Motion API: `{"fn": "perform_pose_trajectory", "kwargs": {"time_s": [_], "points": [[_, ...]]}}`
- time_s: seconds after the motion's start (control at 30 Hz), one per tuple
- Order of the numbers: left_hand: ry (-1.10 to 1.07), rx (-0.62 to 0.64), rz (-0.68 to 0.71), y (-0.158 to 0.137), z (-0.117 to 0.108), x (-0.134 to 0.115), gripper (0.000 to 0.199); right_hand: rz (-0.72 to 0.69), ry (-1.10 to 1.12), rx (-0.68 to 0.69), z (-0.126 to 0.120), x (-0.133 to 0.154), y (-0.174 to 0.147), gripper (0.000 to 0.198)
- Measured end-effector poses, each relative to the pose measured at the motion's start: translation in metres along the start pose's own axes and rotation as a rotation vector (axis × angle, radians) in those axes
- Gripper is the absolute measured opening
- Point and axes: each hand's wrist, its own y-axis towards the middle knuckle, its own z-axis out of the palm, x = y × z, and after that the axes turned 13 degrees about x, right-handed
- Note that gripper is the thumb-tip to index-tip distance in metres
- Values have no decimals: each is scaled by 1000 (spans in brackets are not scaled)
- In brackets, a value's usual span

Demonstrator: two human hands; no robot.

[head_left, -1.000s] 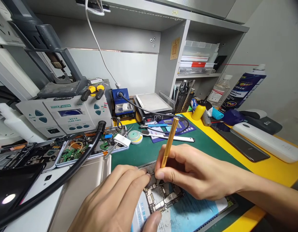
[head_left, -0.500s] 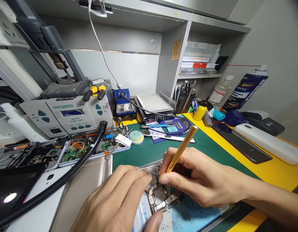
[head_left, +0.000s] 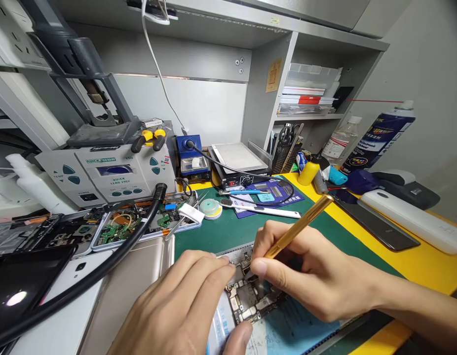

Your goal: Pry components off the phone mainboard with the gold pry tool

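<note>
at the near edge, the person's left hand [head_left: 184, 308] lies palm down, its thumb apart from its fingers; the fingertips rest by the far left part of a small dark circuit board with silvery metal components [head_left: 247, 313], and the thumb lies by its near edge. whether they press hard cannot be told. the board lies flat between this thumb and the fingers, above a blue and white printed sheet [head_left: 287, 331]. to the right, the right hand [head_left: 310, 276] has thumb and fingers closed together on a slim gold-coloured metal pen-shaped tool [head_left: 300, 227], tilted with its free end up and to the right. the board is just below and to the left of this grip; the tool's tip is too blurred to show contact. the step in hand appears to be fine work with the tool at the board's far portion; a further stroke would call for a steady board and a light, controlled tip. beyond the hands lies a green flat work mat [head_left: 221, 232], bearing a white-handled dark-bristled brush [head_left: 273, 212] and, to its left, a round pale green and white spool-like disc [head_left: 210, 209]. farther left stands a grey boxy hot-air station [head_left: 80, 170]; at the far centre, a black heating unit with a pale flat top [head_left: 238, 158].
</note>
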Motion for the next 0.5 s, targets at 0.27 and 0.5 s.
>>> {"fn": "perform_pose_trajectory", "kwargs": {"time_s": [0.27, 0.5], "points": [[10, -29, 41, 1, 1, 4, 40, 21, -53, 25, 0, 3, -1, 17], [16, -30, 37, 0, 1, 2, 41, -23, -89, 19, 1, 4, -1, 14]]}}
